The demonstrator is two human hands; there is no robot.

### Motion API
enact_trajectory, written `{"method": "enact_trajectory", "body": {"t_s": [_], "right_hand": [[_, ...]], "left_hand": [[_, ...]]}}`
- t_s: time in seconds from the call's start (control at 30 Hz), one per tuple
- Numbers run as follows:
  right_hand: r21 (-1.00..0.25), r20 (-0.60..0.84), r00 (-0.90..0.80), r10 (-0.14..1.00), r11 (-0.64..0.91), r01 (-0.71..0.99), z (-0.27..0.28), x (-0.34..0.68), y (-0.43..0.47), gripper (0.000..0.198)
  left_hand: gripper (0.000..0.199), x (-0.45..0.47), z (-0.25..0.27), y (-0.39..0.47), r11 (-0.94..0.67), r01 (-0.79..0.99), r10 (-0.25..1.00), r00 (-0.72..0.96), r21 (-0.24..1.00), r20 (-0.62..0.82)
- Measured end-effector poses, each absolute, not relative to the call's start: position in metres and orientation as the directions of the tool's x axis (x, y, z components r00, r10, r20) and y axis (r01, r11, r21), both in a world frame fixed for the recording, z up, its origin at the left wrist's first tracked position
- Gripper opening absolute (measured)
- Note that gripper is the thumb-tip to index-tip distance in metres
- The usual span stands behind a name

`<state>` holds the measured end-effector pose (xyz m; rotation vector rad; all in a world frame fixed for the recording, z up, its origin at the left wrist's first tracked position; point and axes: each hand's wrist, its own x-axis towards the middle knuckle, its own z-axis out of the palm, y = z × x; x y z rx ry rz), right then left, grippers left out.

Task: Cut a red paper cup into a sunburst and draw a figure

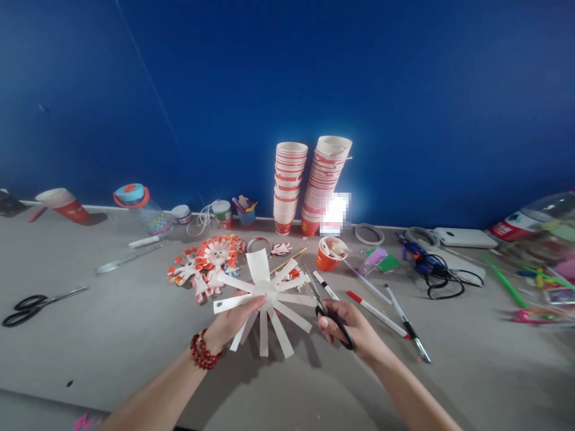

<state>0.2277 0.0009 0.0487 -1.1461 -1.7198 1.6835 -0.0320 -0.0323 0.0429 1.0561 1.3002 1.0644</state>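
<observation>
My left hand [238, 318] grips a paper cup cut into strips [271, 299], thumb on its round white base. The strips fan outward like petals, pale side up, and one at the left has a dark spot. Black-handled scissors [333, 323] are in my right hand [348, 328], fingers through the loops. Their blades point up and away, close to the cup's right-hand strips; I cannot tell whether they touch. Behind the cup lie orange-and-white paper figures [218, 254] with drawn faces. An orange paper cup [331, 256] filled with paper scraps stands beyond the scissors.
Two tall stacks of paper cups, a left one [290, 185] and a right one [324, 179], stand against the blue wall. Pens, including a red-capped marker [380, 314], lie at right near a glue gun [429, 263]. Other scissors [42, 304] and a metal ruler [128, 258] lie left.
</observation>
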Motion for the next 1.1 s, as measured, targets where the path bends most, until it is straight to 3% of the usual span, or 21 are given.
{"method": "enact_trajectory", "body": {"t_s": [0.37, 0.53, 0.73, 1.1], "right_hand": [[-0.970, -0.203, -0.536, 0.820, -0.095, 0.222, 0.0448, 0.2259, -0.0005, 0.057], [-0.976, -0.188, -0.556, 0.810, -0.093, 0.195, 0.0423, 0.2286, -0.0011, 0.054], [-0.978, -0.202, -0.558, 0.805, -0.140, 0.152, 0.0416, 0.2291, -0.0023, 0.053], [-0.973, -0.228, -0.538, 0.811, -0.202, 0.107, 0.0383, 0.2271, -0.0018, 0.056]], "left_hand": [[0.016, -0.0283, 0.0468, -0.0335, 0.212, -0.041, 0.976, -0.041, 0.976, -0.213], [0.024, -0.0275, 0.0473, -0.0340, 0.248, -0.066, 0.968, -0.025, 0.966, -0.250], [0.013, -0.0286, 0.0445, -0.0364, 0.194, -0.071, 0.978, -0.065, 0.978, -0.199], [0.018, -0.0259, 0.0476, -0.0352, 0.197, -0.053, 0.979, -0.051, 0.979, -0.200]]}}
